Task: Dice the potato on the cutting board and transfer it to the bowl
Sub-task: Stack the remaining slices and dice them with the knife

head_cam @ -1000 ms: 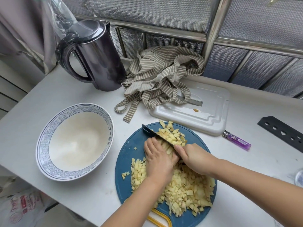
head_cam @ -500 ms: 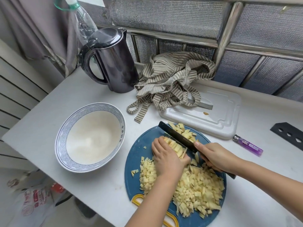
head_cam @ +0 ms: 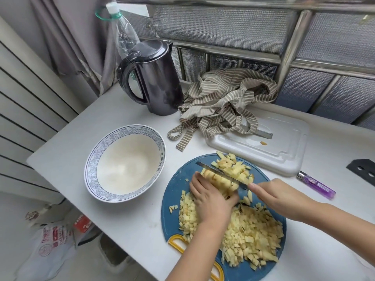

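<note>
The right hand (head_cam: 280, 197) wraps the knife (head_cam: 207, 167) handle and hides it wholly. Only the blade shows, its cutting edge unseen in the potato (head_cam: 221, 179). The left hand (head_cam: 211, 199), fingers curled over the potato, covers its near end and part of the dice (head_cam: 249, 240). At 6 o'clock the board (head_cam: 178, 183) runs out of the picture, its yellow handle (head_cam: 176, 241) partly under the left forearm. At 3 o'clock a black plate (head_cam: 363, 171) is cut by the edge. At 11 o'clock the kettle (head_cam: 158, 82) hides the lower half of the bottle (head_cam: 124, 35). The cloth (head_cam: 225, 100) covers one end of a metal strip (head_cam: 263, 134). Marks inside the rim of the bowl (head_cam: 125, 165) are too small to read. Print on the bag (head_cam: 50, 244) at 8 o'clock is blurred.
</note>
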`<state>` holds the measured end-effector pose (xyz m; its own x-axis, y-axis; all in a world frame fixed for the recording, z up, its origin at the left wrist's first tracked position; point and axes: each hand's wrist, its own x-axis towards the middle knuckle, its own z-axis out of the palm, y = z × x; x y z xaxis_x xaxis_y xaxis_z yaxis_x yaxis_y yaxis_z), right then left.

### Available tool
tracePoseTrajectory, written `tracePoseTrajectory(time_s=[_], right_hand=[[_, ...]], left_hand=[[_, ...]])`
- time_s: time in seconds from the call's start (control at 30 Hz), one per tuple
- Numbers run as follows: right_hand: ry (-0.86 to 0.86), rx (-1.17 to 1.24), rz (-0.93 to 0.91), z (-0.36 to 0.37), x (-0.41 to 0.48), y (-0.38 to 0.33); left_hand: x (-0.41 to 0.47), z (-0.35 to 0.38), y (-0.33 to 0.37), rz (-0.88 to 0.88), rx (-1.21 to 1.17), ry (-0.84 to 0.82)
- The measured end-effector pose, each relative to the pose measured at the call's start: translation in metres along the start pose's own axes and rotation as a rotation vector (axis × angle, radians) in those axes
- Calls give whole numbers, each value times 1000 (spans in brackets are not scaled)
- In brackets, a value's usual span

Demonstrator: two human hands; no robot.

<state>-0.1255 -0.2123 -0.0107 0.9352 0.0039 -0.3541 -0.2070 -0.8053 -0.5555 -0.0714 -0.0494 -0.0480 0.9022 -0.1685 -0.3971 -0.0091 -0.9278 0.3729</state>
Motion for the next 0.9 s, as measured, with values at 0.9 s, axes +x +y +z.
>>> tracePoseTrajectory(time_s=[0.9], right_hand=[[-30, -149, 100, 22, 10, -11]], left_hand=[[10, -4, 3, 32, 161, -165]])
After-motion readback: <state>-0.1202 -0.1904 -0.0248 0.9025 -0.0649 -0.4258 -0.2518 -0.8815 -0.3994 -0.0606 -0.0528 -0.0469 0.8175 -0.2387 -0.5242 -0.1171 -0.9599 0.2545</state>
